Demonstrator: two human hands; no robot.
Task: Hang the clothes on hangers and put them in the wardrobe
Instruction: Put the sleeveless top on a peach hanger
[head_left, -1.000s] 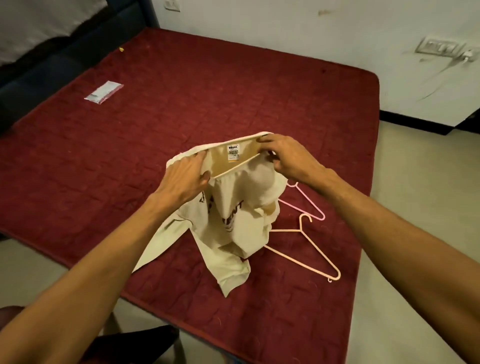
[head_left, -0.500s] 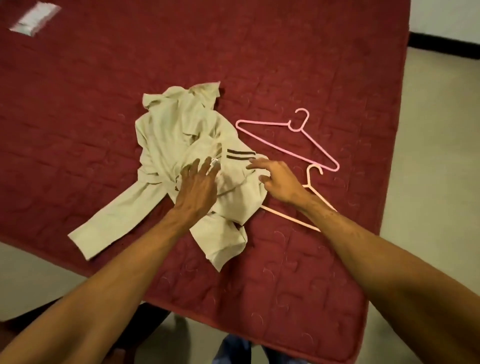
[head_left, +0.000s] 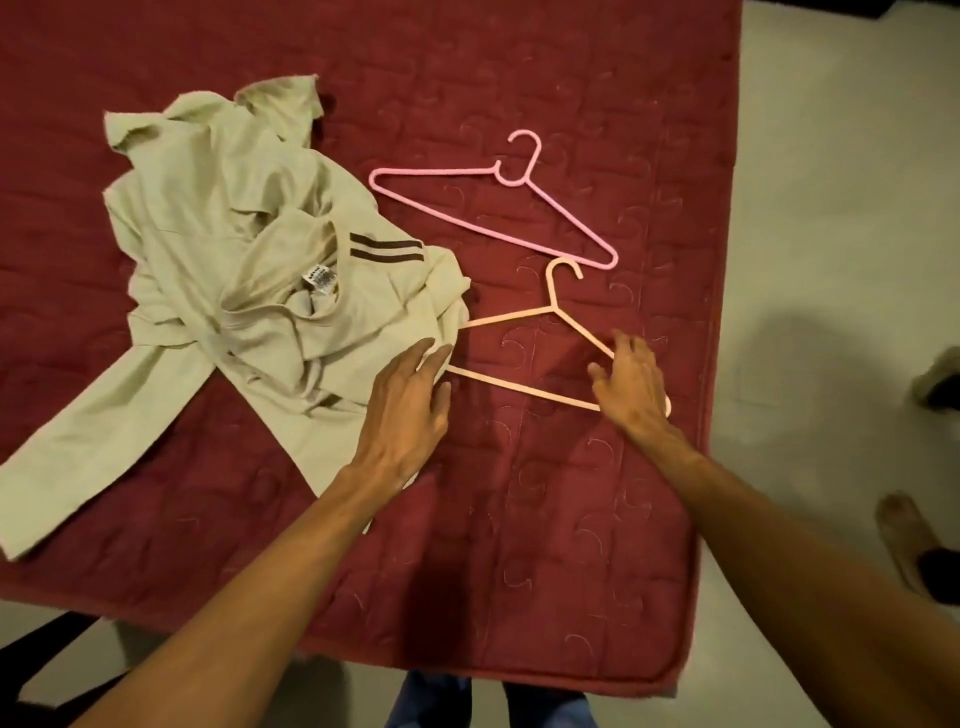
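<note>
A cream long-sleeved shirt (head_left: 218, 270) with two dark stripes lies crumpled on the red quilted bed (head_left: 519, 519), its collar tag facing up. To its right lie two hangers: a pink hanger (head_left: 561, 218) farther away and a peach hanger (head_left: 519, 387) nearer. My left hand (head_left: 410, 410) has its fingers straight, hovering over the shirt's lower right edge beside the peach hanger's left end. My right hand (head_left: 631, 387) is spread flat over the right end of the peach hanger, holding nothing.
The bed's right edge meets a pale floor (head_left: 831, 208). Slippered feet (head_left: 919, 551) of another person show at the far right. My own legs in blue trousers (head_left: 441, 701) stand at the bed's near edge.
I dropped the shirt from both hands onto the bed. Both hands then shifted right, off the shirt, toward the peach hanger. The camera has tilted down.
</note>
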